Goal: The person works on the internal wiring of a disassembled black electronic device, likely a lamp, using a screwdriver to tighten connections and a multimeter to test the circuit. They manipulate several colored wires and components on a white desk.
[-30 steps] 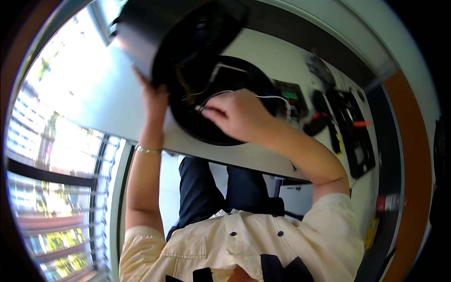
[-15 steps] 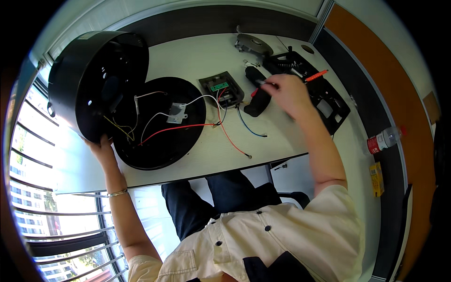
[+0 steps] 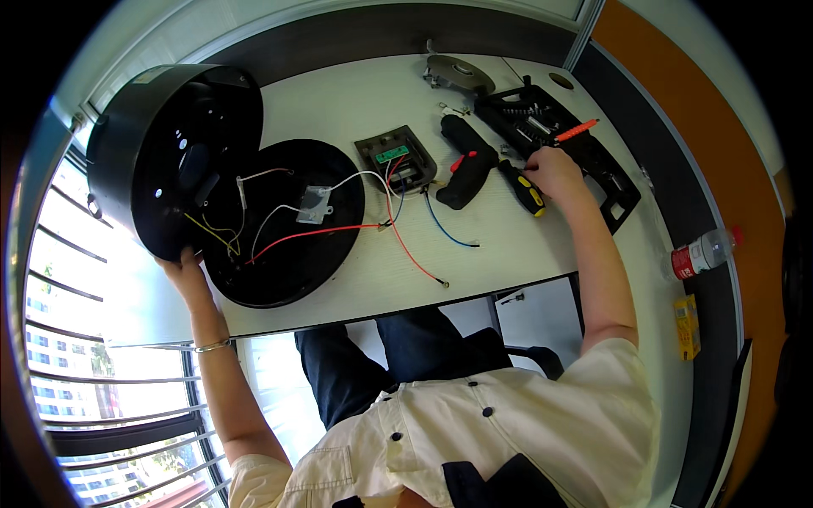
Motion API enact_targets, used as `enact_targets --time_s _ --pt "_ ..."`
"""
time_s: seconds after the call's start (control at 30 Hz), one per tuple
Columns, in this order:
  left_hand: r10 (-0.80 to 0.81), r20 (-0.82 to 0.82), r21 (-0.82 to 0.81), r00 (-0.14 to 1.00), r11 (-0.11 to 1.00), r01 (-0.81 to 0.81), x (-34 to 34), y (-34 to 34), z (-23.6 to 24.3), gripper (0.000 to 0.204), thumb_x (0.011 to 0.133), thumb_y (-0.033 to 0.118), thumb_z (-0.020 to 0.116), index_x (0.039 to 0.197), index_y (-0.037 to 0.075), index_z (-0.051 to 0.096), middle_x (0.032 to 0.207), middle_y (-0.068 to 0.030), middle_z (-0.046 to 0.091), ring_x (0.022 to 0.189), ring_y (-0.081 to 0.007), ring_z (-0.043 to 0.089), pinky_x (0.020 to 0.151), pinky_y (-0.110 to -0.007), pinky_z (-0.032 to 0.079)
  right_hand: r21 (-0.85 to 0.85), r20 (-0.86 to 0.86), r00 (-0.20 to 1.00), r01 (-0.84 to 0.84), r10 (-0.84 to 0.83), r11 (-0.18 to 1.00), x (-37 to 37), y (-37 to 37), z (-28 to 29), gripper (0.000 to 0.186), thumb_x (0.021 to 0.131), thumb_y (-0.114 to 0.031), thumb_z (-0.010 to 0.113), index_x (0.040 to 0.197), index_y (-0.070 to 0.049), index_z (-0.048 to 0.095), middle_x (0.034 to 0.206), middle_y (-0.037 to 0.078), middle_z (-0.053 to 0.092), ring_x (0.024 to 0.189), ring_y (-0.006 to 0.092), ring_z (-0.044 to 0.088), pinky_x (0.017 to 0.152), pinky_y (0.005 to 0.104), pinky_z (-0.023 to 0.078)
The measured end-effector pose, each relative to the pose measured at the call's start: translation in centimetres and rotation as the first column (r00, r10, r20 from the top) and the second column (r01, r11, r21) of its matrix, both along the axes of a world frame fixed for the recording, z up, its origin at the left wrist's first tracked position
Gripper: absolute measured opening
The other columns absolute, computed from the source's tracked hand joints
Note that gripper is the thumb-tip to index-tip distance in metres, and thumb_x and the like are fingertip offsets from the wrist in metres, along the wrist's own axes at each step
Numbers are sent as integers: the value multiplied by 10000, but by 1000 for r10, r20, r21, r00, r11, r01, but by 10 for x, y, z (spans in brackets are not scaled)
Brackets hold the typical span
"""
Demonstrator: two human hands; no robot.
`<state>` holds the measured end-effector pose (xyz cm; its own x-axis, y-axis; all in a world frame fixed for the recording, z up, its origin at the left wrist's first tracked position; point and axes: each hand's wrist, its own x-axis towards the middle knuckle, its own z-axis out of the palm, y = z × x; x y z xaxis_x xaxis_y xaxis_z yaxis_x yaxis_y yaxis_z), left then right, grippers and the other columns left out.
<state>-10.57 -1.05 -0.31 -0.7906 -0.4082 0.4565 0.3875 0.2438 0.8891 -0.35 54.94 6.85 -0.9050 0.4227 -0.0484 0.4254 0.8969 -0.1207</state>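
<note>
My left hand (image 3: 180, 269) grips the lower rim of a black cylindrical housing (image 3: 114, 169), tilted up at the left over a round black base (image 3: 296, 271) with wires and a metal plate (image 3: 315, 205). Red, white and blue wires run to an open control unit (image 3: 373, 149) with a green circuit board. My right hand (image 3: 550, 176) is closed beside a yellow-and-black screwdriver (image 3: 531, 198) and the open tool case (image 3: 616, 199); what its fingertips hold is hidden. Just left of it lies a black power tool (image 3: 461, 180) with a red trigger.
A grey metal part (image 3: 457, 76) lies at the back of the white table (image 3: 406, 267). An orange-handled tool (image 3: 576, 129) rests on the case. At the right are a plastic bottle (image 3: 698, 253) and a yellow box (image 3: 687, 328). A window with blinds is at the left.
My right hand has left the wires in the base and moved right, past the power tool to the screwdriver and case. My left hand still holds the housing as the view shifted.
</note>
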Motion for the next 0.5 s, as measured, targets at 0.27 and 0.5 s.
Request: enact_targets --time_s 0.27,0.5 --pt "11 7 -11 1000 1000 -11 4 3 4 566 845 -32 505 1363 15 283 1155 -165 564 886 -213 639 613 -251 551 55 -46 998 -27 30 998 3 0 -6 180 775 -224 681 935 -150 719 953 112 678 918 285 645 777 386 522" --pt "-1 -3 2 1000 1000 1 2 3 2 561 843 -38 508 1359 25 299 1146 -154 575 884 -207 639 610 -253 551 98 -84 996 -15 23 995 7 -4 -8 174 792 -223 676 920 -109 705 907 118 672 879 301 647 750 398 521"
